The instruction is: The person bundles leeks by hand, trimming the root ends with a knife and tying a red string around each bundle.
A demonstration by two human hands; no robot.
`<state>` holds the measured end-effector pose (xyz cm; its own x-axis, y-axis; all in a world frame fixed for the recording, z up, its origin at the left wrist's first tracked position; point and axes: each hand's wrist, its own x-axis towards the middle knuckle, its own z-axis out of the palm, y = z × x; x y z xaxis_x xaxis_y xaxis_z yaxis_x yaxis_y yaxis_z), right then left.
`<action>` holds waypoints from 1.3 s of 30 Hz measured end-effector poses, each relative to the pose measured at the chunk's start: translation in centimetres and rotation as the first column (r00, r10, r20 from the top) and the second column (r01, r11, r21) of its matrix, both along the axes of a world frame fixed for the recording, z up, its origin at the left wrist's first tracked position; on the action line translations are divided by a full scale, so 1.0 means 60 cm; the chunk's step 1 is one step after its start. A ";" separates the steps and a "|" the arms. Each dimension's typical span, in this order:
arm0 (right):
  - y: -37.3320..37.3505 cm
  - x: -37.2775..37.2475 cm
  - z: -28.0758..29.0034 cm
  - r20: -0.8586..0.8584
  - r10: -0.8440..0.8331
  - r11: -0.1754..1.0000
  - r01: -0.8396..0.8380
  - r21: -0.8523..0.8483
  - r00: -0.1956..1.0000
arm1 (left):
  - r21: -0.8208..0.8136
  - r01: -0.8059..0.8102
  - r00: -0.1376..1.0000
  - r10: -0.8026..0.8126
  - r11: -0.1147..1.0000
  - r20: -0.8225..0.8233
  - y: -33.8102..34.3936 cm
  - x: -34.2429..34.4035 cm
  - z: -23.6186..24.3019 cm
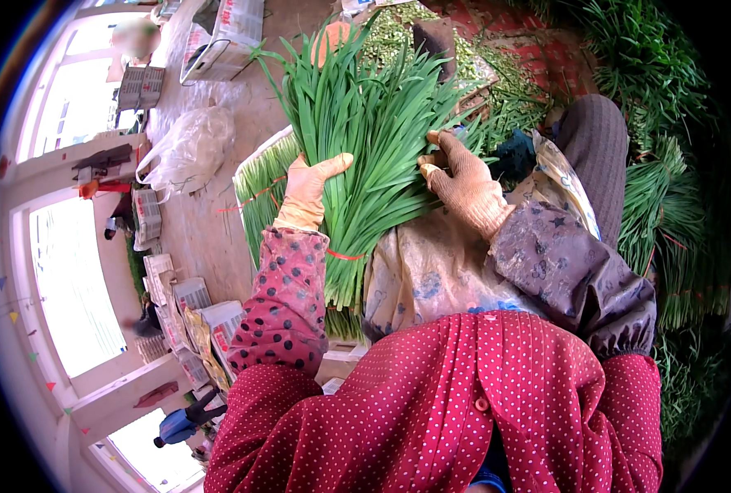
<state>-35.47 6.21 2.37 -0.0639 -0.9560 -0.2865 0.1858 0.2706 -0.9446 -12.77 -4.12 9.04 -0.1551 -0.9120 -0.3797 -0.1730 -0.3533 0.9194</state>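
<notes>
A large bundle of garlic chives [373, 123] lies across my lap, green leaf tips fanned out at the far end and pale stems toward me. Around the stems runs a red band [345, 256]. My left hand [314, 187], in a pale glove, clasps the bundle's left side with the thumb over the leaves; its other fingers are mostly hidden. At the right side, my right hand [466, 179], in a tan knit glove, has its fingers apart and bent, their tips at the leaf edges. Patterned sleeve covers wrap both forearms.
Left of the bundle, a white crate [244, 182] holds more banded chives. Stacks of chives [661, 197] line the right side. Cut green scraps [497, 90] litter the far ground. A clear plastic bag [193, 148] and printed boxes [225, 37] stand left; a person [180, 426] is at lower left.
</notes>
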 end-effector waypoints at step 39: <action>-0.035 -0.071 0.036 -0.305 0.028 0.994 -0.060 -0.096 0.952 | -0.044 0.051 0.985 -0.043 0.998 0.166 0.029 -0.055 0.006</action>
